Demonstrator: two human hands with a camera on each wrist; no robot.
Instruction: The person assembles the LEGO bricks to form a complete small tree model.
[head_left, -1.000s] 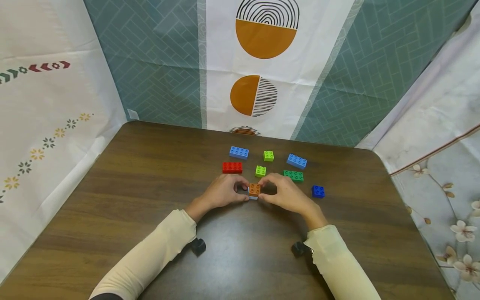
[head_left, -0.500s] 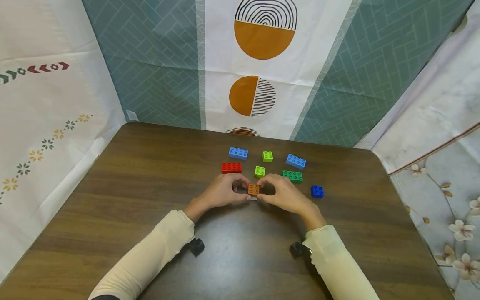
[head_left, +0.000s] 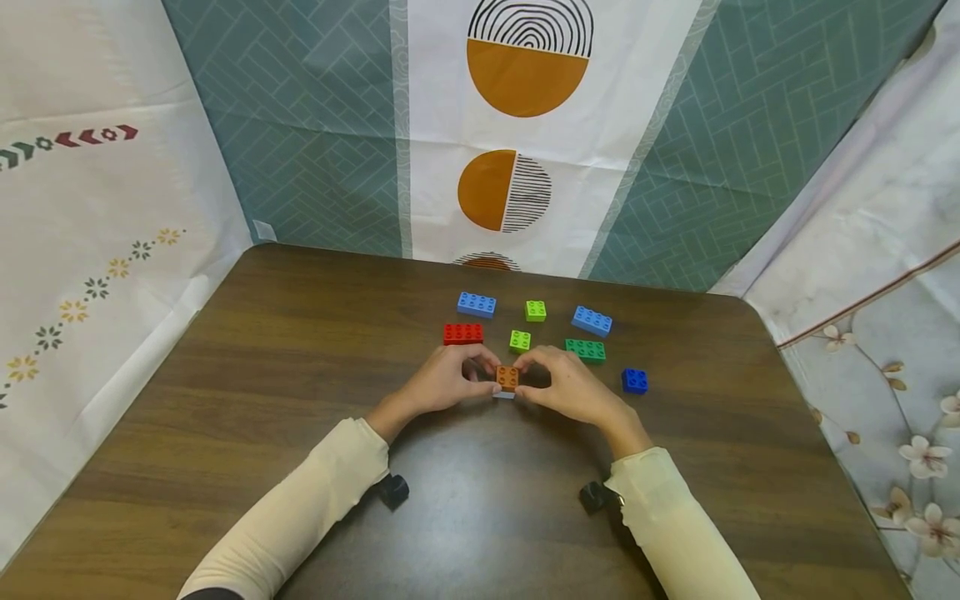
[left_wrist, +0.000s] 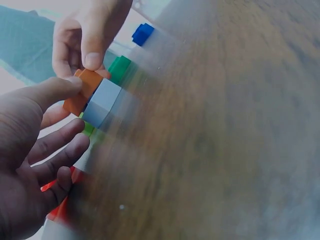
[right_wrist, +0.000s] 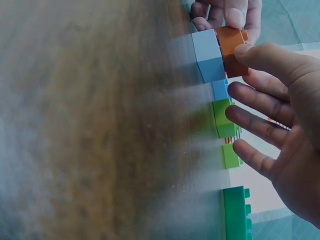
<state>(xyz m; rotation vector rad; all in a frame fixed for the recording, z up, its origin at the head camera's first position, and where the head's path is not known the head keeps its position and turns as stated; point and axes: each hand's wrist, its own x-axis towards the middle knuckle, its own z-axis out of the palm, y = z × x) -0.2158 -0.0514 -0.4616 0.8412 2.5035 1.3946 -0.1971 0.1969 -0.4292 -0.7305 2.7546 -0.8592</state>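
Observation:
An orange brick (head_left: pixel 507 377) with studs on top sits over a pale blue-grey brick (head_left: pixel 504 395) near the middle of the table. My left hand (head_left: pixel 442 381) pinches the orange brick from its left side, thumb on the near face. From the other side my right hand (head_left: pixel 573 387) pinches the same brick, its thumb also on the near face. In the left wrist view the pale brick (left_wrist: pixel 102 104) lies right under the orange one, outside the fingers' hold. Both hands' remaining fingers spread loosely behind; the far fingertips are partly hidden.
Beyond the hands lie a red brick (head_left: pixel 463 334), two light blue bricks (head_left: pixel 477 305), two lime bricks (head_left: pixel 520 341) and a green brick (head_left: pixel 585 351). A dark blue brick (head_left: pixel 634 381) lies right of the right hand. Patterned cloths hang around the wooden table (head_left: pixel 480 517).
The orange brick now lines up over the pale brick, whose left edge showed a second ago. The left thumb has shifted slightly up onto the orange brick. The other bricks have stayed put.

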